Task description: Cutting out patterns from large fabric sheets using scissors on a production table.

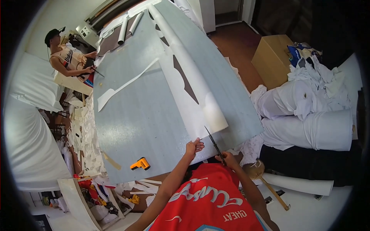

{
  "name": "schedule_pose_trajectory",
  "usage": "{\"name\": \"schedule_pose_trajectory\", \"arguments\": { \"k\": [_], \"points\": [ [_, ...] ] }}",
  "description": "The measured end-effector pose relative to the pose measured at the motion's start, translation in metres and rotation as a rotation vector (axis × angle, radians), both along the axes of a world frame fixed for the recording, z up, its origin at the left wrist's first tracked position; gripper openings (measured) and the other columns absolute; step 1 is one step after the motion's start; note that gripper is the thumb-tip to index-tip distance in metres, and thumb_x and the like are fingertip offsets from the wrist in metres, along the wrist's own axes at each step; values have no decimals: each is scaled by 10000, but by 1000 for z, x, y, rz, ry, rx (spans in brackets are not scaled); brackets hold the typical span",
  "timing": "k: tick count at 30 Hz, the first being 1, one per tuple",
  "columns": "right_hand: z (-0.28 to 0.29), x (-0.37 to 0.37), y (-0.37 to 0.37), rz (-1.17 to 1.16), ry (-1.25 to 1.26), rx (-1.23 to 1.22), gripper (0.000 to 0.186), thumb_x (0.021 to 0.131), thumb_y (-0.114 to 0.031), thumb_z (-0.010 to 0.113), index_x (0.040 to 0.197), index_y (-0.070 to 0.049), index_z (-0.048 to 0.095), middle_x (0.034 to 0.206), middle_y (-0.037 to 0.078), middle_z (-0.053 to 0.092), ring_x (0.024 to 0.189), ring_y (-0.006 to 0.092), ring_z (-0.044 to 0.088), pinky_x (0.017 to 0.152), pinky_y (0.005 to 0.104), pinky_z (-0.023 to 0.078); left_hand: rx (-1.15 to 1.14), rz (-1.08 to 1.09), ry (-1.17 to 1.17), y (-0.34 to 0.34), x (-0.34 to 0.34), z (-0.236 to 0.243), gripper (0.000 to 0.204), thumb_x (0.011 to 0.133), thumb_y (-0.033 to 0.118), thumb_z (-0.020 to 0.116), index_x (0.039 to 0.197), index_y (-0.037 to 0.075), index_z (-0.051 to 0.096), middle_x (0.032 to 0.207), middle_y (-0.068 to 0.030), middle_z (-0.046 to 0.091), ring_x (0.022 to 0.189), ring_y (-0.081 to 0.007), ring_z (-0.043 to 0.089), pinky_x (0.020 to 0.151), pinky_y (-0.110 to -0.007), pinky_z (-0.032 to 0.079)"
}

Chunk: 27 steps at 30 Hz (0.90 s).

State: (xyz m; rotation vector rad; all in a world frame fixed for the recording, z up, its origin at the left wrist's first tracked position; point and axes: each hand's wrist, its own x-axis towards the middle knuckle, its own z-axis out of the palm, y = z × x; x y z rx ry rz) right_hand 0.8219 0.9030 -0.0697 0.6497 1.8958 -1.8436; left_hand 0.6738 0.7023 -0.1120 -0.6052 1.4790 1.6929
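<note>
My right hand (pixel 230 159) grips dark long-bladed scissors (pixel 216 147), whose blades point away from me and reach over the near end of a white paper sheet (pixel 192 119). My left hand (pixel 194 148) pinches the sheet's near edge, left of the blades. The sheet runs lengthwise along the grey-blue table (pixel 142 111), and its right side curls into a long roll (pixel 214 115). Dark, pointed shapes (pixel 184 82) show along the sheet beside the roll. Whether the blades are cutting the paper cannot be made out.
An orange-and-black handheld device (pixel 140 164) lies near the table's front left. A curved white strip (pixel 129 82) rests mid-table. At the far left, a co-worker (pixel 71 57) holds scissors (pixel 96 71). White fabric rolls (pixel 308 129) and a cardboard box (pixel 271 59) stand right of the table.
</note>
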Motion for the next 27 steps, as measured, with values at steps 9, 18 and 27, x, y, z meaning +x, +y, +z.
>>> {"name": "schedule_pose_trajectory", "arguments": {
  "k": [9,18,27],
  "points": [
    [-5,33,-3,-61,108,171,229,805,-230,722,779,-19,637,685,64,629,679,151,586,635,316,469,181,-100,41,-9,21,-34,429,897,447,569,966,28,630,942,-113,672,815,-216,649,758,-348,522],
    [-9,20,11,-134,-136,-68,280,789,-223,748,726,-46,541,584,6,532,515,91,474,461,292,365,99,-22,31,-8,13,9,380,874,418,625,866,38,647,871,-92,678,800,-185,657,743,-309,522],
    [-7,-2,10,-175,-94,-183,254,786,-187,762,722,-47,560,568,-5,515,470,81,447,414,259,331,89,1,22,-3,9,3,376,855,404,655,899,36,593,870,-110,676,799,-207,668,711,-328,539]
  ]
}}
